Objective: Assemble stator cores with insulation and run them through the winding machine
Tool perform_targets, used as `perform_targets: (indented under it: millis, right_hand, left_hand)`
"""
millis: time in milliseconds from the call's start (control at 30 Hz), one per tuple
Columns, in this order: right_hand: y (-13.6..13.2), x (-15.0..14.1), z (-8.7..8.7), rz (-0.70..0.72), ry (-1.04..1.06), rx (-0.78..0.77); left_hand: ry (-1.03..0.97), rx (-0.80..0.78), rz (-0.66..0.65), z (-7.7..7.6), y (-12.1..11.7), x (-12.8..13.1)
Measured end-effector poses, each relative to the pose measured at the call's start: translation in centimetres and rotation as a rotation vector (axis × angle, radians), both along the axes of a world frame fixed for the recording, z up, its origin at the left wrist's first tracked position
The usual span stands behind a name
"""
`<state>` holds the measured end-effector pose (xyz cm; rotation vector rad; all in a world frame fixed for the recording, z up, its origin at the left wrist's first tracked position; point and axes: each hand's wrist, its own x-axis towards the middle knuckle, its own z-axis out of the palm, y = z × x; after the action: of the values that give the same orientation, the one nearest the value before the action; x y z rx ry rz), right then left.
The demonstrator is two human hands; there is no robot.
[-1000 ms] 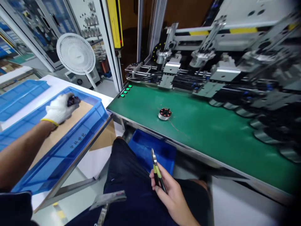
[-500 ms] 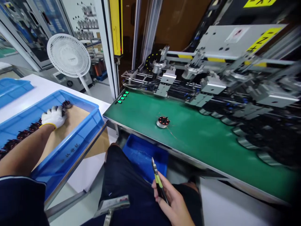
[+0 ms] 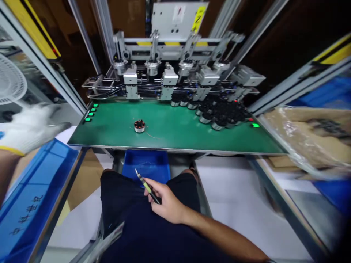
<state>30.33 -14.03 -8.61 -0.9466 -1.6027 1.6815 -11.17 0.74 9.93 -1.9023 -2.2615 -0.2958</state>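
My left hand (image 3: 34,128), in a white glove with a yellow cuff edge, is over the blue tray (image 3: 41,186) at the left. Its fingers stretch to the right, apart and blurred, with nothing in them. Bare, my right hand (image 3: 164,201) is closed round a pair of cutting pliers (image 3: 148,187) with black and yellow-green handles, tips pointing up and left above my lap. On the green work surface (image 3: 175,131) sits a wound motor stator (image 3: 139,126) with copper coils and loose wire ends. Neither hand touches it.
Behind the green surface stands a winding machine (image 3: 168,80) with several silver heads. Many dark round parts (image 3: 222,111) are grouped at its right. Below hangs or stands a blue bin (image 3: 146,164). A plastic-lined box (image 3: 301,142) is at the right, a white fan (image 3: 11,80) at the left.
My left hand has let go of a stator in the blue tray and come up out of it. The view has swung right, towards the machine. My right hand still grips the pliers.
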Motion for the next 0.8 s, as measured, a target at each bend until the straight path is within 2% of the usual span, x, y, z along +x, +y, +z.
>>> perform_targets:
  millis: [33,100,133,200,300,400,500,633,700,800]
  right_hand:
    - [0.0,0.1,0.1,-0.007,-0.007,0.031]
    - [-0.4,0.4,0.3,-0.035,-0.009,0.078]
    - [-0.6,0.6,0.3,-0.055,-0.002,0.088]
    - [-1.2,1.3,0.2,-0.104,0.025,0.086]
    - [-2.0,2.5,-0.2,-0.180,0.064,0.068]
    - [-2.3,3.5,-0.5,-0.227,0.101,0.046]
    - [-1.9,3.9,-0.4,-0.257,0.141,0.045]
    - [-1.2,3.4,0.0,-0.230,0.194,0.082]
    - [-0.9,3.1,0.3,-0.200,0.220,0.106]
    - [-0.7,2.8,0.6,-0.161,0.240,0.135]
  left_hand:
    - [0.044,-0.103,-0.093,-0.3,1.0,3.4]
    - [-0.015,-0.183,-0.281,-1.8,2.6,9.6]
    - [-0.081,-0.243,-0.349,-3.0,3.4,12.2]
    - [-0.259,-0.336,-0.398,-5.7,5.1,16.0]
    - [-0.567,-0.329,-0.477,-9.6,7.4,18.7]
    - [-0.784,-0.265,-0.528,-11.5,8.1,19.8]
    - [-0.817,-0.185,-0.491,-11.0,5.5,20.4]
    - [-0.596,0.013,-0.424,-8.3,-1.6,21.0]
    - [-0.510,0.120,-0.464,-7.2,-4.8,21.0]
    - [-0.462,0.228,-0.545,-6.5,-7.6,20.6]
